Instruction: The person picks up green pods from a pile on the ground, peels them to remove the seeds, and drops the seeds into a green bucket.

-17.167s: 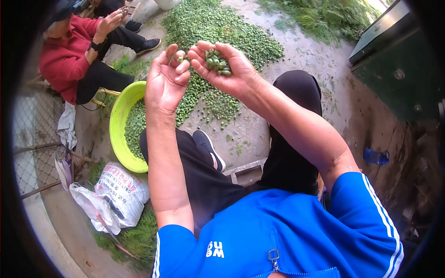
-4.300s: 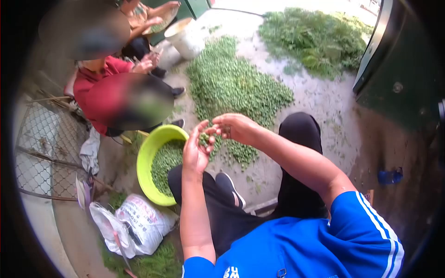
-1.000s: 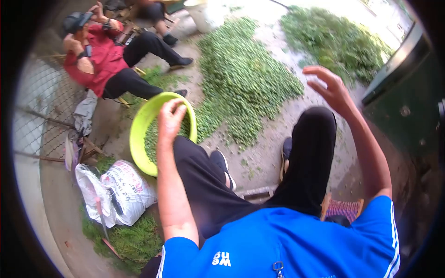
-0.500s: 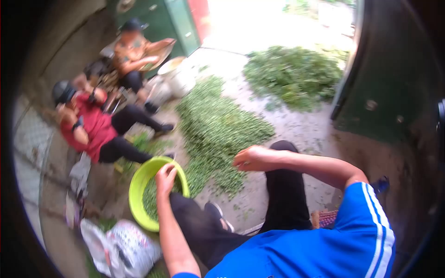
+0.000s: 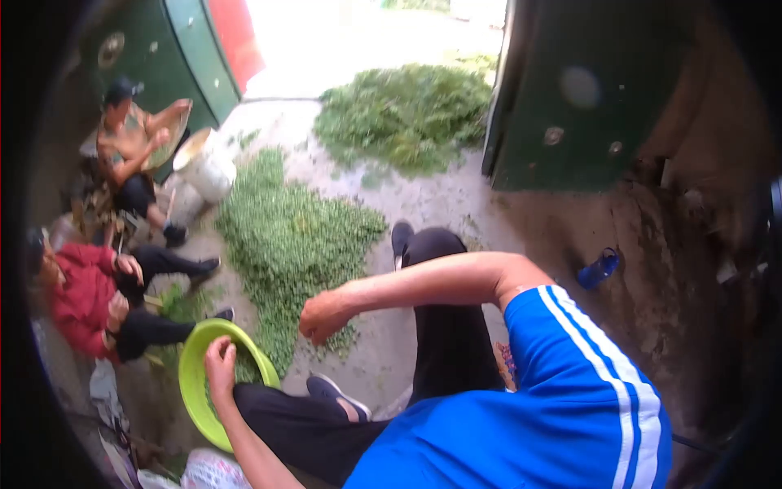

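Note:
My left hand [image 5: 220, 368] is over the lime-green basin [image 5: 192, 399], near its rim by my knee, with its fingers curled together. Small green leaves or pods [image 5: 246, 365] lie inside the basin, partly hidden by the hand and my leg. My right hand [image 5: 326, 316] hangs in front of my knees, its fingers bent downward and closed, above the near edge of a heap of small green pieces [image 5: 297, 236]. Whatever either hand holds is too small or hidden to make out.
A leafy green pile [image 5: 403, 114] lies by the doorway. Two people sit at the left, one in a red top [image 5: 85, 281], one holding a flat tray [image 5: 173, 134] beside a white bucket [image 5: 210, 171]. A plastic bag [image 5: 213, 471] and a blue object [image 5: 599, 269] are on the floor.
My view has turned right, shifting the scene left. My right hand is lower and bent downward; my left stays over the basin. The person in red has lowered both hands from the head.

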Available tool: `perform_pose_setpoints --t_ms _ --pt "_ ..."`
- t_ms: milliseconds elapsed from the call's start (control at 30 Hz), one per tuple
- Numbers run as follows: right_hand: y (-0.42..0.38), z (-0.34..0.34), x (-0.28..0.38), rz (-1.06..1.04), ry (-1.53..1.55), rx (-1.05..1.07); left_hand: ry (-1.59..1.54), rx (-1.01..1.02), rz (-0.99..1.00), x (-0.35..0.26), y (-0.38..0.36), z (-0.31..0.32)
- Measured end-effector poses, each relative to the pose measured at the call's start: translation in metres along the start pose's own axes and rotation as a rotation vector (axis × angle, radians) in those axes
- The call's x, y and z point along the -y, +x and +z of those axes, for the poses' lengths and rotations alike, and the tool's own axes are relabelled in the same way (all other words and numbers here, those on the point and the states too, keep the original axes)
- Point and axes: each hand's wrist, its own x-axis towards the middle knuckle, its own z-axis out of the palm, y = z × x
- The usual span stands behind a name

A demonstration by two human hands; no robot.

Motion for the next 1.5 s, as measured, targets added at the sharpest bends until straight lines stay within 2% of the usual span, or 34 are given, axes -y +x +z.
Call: perform_pose_setpoints --t_ms 67,100,133,167,200,267,367,433,533,633,733,800,867,967,1067,1133,1200,1233,1267,1333,1400,1500 --pt "0.003 0.010 -0.013 -0.045 -0.016 0.028 0.040 0.050 0.012 -0.017 -0.002 -0.002" --pt "0.003 0.012 -0.013 -0.054 -0.004 0.036 0.102 0.086 0.092 -0.026 -0.001 -0.002" --pt "-0.001 0.014 -0.016 0.017 -0.004 0.113 0.110 0.150 0.110 -0.036 0.001 -0.001" --pt "0.001 0.025 -0.024 0.043 -0.027 0.132 0.133 0.239 0.116 -0.044 0.007 -0.001" --pt "-0.007 0.025 -0.027 -0.029 0.008 0.124 0.155 0.314 0.089 -0.047 0.017 0.002" --pt "-0.014 0.031 -0.029 0.006 0.083 0.175 0.187 0.366 0.082 -0.048 0.040 0.016" --pt "-0.024 0.047 -0.038 0.027 -0.010 0.219 0.163 0.414 0.110 -0.017 0.082 0.061" --pt "-0.031 0.050 -0.033 0.059 -0.044 0.301 0.041 0.462 0.035 0.015 0.108 0.102" --pt "-0.046 0.050 -0.026 0.044 -0.035 0.256 0.052 0.472 -0.035 0.067 0.127 0.169" --pt "-0.058 0.053 -0.022 0.021 -0.163 0.147 -0.011 0.444 -0.057 0.131 0.136 0.242" --pt "-0.065 0.041 -0.018 0.014 -0.216 0.163 0.080 0.403 -0.050 0.133 0.155 0.268" --pt "-0.068 0.035 -0.016 0.026 -0.153 0.145 0.142 0.265 0.131 0.158 0.181 0.283" --pt "-0.069 0.029 -0.016 0.027 -0.098 0.125 0.197 0.155 0.219 0.174 0.217 0.293" --pt "-0.065 0.019 -0.018 0.040 -0.059 0.185 0.301 0.131 0.140 0.171 0.263 0.300" --pt "-0.063 0.014 -0.023 0.057 -0.053 0.187 0.353 0.211 -0.068 0.188 0.289 0.321" --pt "-0.062 0.013 -0.028 0.070 -0.052 0.196 0.270 0.179 -0.051 0.194 0.288 0.334" --pt "-0.061 0.013 -0.028 0.054 -0.052 0.182 0.294 0.346 -0.185 0.192 0.282 0.337" --pt "-0.060 0.012 -0.028 0.048 -0.047 0.184 0.481 0.387 -0.123 0.176 0.269 0.340" --pt "-0.059 0.012 -0.028 0.042 -0.045 0.180 0.530 0.410 -0.094 0.166 0.257 0.343" --pt "-0.057 0.009 -0.026 0.039 -0.042 0.175 0.487 0.496 -0.130 0.153 0.237 0.347" --pt "-0.056 0.004 -0.027 0.060 -0.062 0.270 0.373 0.475 -0.139 0.159 0.213 0.352" --pt "-0.059 0.012 -0.023 0.078 -0.074 0.158 0.403 0.465 0.011 0.166 0.169 0.343"
